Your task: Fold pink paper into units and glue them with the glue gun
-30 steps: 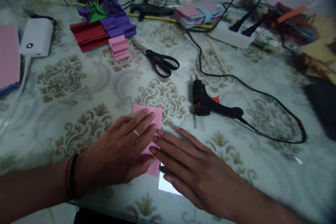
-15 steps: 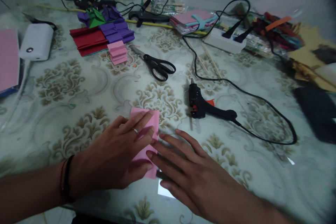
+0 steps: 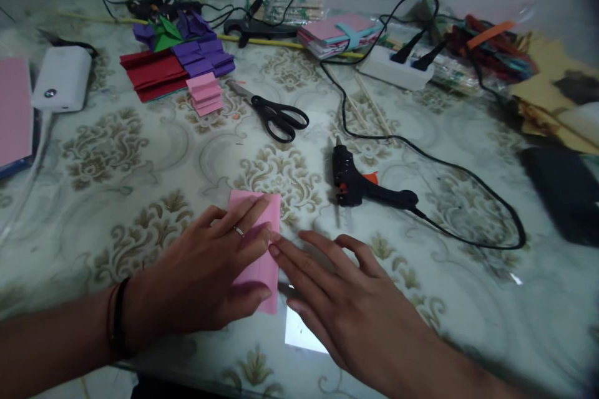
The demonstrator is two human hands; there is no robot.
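Observation:
A narrow strip of pink paper [image 3: 267, 271] lies on the patterned tabletop in front of me. My left hand [image 3: 206, 268] rests over it with fingers spread, pressing it down; a ring and a dark wristband show on that arm. From the right, my right hand [image 3: 337, 293] reaches in with fingers stretched out. Its fingertips touch the strip's right edge, close to the left fingertips. Part of the paper is hidden under the left hand. Beyond the hands lie black-handled scissors [image 3: 281, 117] and, to the right, a black glue gun [image 3: 353, 177].
Pleated pink paper [image 3: 204, 95], red folded paper [image 3: 154, 75] and purple folded paper [image 3: 206, 57] lie at the back left. A white power bank [image 3: 63, 78] is at left. The glue gun's cord loops right, near a power strip [image 3: 397, 68] and a black object [image 3: 561, 193].
My right fingers have slid up slightly along the strip's right edge, and their tips are now nearer my left fingertips. My left hand stays pressed on the paper. The view shifted slightly.

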